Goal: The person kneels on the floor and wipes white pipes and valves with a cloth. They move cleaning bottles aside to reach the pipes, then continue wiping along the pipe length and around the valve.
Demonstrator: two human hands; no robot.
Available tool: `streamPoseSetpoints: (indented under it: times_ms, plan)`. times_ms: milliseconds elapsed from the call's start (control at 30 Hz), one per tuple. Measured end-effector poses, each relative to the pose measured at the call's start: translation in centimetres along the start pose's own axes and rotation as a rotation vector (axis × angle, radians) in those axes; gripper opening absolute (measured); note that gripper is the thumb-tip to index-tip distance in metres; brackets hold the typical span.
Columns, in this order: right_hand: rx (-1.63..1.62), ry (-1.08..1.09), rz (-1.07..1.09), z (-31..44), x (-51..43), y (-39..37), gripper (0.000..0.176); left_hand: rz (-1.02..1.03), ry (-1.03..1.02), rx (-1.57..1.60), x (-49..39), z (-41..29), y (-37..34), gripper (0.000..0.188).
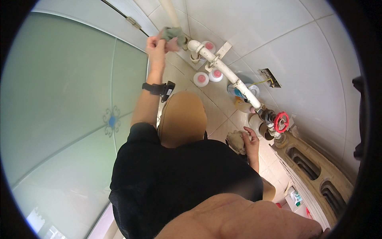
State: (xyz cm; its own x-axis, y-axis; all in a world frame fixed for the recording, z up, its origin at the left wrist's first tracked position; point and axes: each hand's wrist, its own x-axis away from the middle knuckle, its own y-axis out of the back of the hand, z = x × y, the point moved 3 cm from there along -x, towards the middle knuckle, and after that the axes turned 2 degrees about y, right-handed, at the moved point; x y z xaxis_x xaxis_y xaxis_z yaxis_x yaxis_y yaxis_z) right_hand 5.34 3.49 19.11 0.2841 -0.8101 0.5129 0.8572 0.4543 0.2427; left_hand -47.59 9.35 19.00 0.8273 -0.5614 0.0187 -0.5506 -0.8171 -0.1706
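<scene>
My left hand (158, 47), blurred, holds a grey-green cloth (172, 33) against or just in front of the lower part of a cream upright pipe (170, 13). Whether the cloth wraps around the pipe I cannot tell. A black strap (153, 88) with a small black device (168, 91) circles that wrist. Lower on the right, my right hand (253, 145) grips a crumpled, dirty off-white cloth (237, 141) beside my body. Between the hands, a white painted pipe (225, 71) slants along the tiled wall (286, 56).
White bottles with pink caps (201, 79) stand on the tiled floor (213, 109) below the pipe. A red valve wheel (281, 122) adjoins a cast-iron radiator (313, 158). Yellow wire leaves a wall opening (270, 78). A frosted glass door (65, 89) fills the left side.
</scene>
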Motion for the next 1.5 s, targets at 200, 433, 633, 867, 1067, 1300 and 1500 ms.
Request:
streamPoseSetpoints:
  times_ms: [200,433,633,867,1067,1300,1500]
  plan:
    - [0.098,0.000,0.014,-0.1,-0.2,-0.1,0.031,0.097,0.122,-0.089,-5.9,4.9,2.2,0.032]
    - [0.026,-0.070,-0.010,-0.5,-0.6,-0.5,0.032,0.610,0.390,-0.112,-9.4,8.6,-3.6,0.029]
    - [0.032,-0.149,0.025,-1.2,-1.1,-0.3,0.032,0.932,0.561,-0.162,-11.2,11.3,-5.7,0.034]
    - [0.003,-0.111,0.022,-1.9,-1.7,-0.6,0.031,0.860,0.356,-0.480,-13.5,16.2,-4.6,0.035]
    - [0.010,-0.125,0.008,-2.0,-1.6,-0.4,0.030,0.820,0.593,-0.599,-12.8,15.0,-5.4,0.051]
    - [0.044,-0.104,0.011,-2.5,-1.7,-0.3,0.030,1.007,0.469,-0.872,-13.8,14.2,-7.5,0.071]
    - [-0.087,-0.160,0.046,-1.7,-1.7,-0.6,0.031,1.036,0.239,-1.022,-15.0,16.0,-7.3,0.080]
